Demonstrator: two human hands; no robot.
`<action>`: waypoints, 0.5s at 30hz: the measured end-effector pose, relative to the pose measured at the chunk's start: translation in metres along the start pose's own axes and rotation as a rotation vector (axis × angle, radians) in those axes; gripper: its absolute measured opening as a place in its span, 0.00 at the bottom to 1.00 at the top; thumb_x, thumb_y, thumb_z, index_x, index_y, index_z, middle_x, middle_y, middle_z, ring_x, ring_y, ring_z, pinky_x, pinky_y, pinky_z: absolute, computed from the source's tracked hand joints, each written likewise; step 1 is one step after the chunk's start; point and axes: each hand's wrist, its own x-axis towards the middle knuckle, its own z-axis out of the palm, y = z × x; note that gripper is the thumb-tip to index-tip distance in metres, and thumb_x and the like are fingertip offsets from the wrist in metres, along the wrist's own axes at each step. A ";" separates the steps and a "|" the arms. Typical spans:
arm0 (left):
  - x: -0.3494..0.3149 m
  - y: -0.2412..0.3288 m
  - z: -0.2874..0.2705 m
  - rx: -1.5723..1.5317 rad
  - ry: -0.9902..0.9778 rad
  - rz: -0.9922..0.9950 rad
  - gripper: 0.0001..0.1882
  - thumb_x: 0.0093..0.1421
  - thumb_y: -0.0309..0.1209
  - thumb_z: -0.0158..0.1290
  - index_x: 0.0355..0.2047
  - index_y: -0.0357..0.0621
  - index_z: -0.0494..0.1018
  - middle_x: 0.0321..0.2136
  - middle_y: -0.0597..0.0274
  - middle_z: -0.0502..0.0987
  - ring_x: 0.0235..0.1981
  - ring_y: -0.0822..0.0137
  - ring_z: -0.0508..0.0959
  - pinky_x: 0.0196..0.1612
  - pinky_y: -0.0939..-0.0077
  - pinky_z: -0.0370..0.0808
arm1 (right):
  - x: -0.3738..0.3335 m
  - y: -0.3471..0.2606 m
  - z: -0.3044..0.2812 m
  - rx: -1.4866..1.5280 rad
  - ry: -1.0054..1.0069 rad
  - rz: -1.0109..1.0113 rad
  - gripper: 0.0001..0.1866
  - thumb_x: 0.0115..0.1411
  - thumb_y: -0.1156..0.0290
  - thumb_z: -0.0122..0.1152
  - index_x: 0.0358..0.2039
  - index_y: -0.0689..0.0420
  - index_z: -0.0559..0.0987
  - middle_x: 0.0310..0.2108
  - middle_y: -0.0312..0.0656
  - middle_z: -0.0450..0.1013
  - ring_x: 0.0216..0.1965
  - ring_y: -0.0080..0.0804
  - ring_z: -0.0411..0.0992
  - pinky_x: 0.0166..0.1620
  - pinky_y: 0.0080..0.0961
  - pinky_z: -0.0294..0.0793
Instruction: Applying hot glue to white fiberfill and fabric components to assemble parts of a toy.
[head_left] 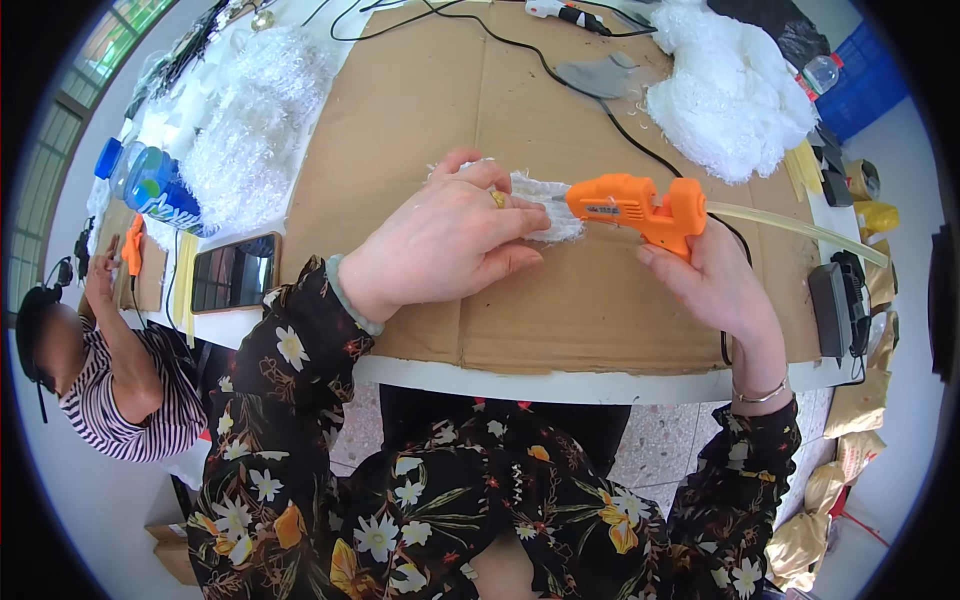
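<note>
one small fuzzy white patch [540, 187] lies on the brown cardboard [480, 310] that covers much of the white table [590, 386]. we see that the patch is thin and flat, with a bumpy top and raggedy edges where tiny hairs poke out. some of it hides under the left hand [440, 240], so we cannot see its whole shape. the left hand lies over it with bent fingers touching it, but we cannot tell if they pinch it or just press it down.

the right hand [715, 285] is wrapped around the handle of an orange glue gun [630, 205]. its nose points left, right at the patch, and we cannot tell if the tip touches. a long, see-through glue stick [790, 222] comes out of its back.

farther out, we see a fluffy white heap on the left [250, 130] and a white pile on the right [725, 95], with a flat gray pad [598, 75] near the pile. a dark phone [236, 272] and a bottle [150, 180] with a blue cap are on the left. past them sits another person [130, 385] in a stripy shirt.
</note>
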 end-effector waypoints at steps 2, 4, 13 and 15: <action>0.005 -0.004 -0.007 -0.051 0.047 -0.005 0.12 0.55 0.37 0.55 0.36 0.44 0.77 0.27 0.60 0.77 0.39 0.57 0.72 0.50 0.61 0.65 | -0.001 0.000 -0.002 -0.004 0.054 -0.074 0.11 0.53 0.71 0.58 0.34 0.63 0.72 0.21 0.35 0.65 0.24 0.23 0.61 0.30 0.22 0.64; 0.009 -0.008 -0.017 -0.394 0.222 -0.197 0.10 0.55 0.34 0.54 0.34 0.43 0.78 0.25 0.58 0.77 0.37 0.55 0.73 0.45 0.65 0.69 | -0.004 -0.001 -0.008 0.006 0.037 -0.050 0.11 0.53 0.71 0.58 0.34 0.63 0.72 0.21 0.35 0.65 0.24 0.23 0.61 0.30 0.22 0.64; 0.051 -0.006 -0.004 -0.072 0.086 -0.225 0.10 0.51 0.30 0.52 0.32 0.42 0.79 0.25 0.55 0.77 0.38 0.55 0.73 0.43 0.66 0.71 | -0.022 0.015 -0.018 -0.016 0.048 -0.122 0.11 0.53 0.70 0.58 0.34 0.64 0.71 0.21 0.38 0.65 0.22 0.27 0.61 0.29 0.24 0.64; 0.059 0.001 -0.004 -0.047 0.000 -0.249 0.09 0.50 0.30 0.52 0.30 0.42 0.79 0.26 0.56 0.77 0.38 0.55 0.73 0.43 0.66 0.71 | -0.026 0.016 -0.020 -0.029 0.062 -0.137 0.11 0.53 0.70 0.58 0.34 0.64 0.71 0.21 0.38 0.65 0.22 0.27 0.61 0.29 0.25 0.64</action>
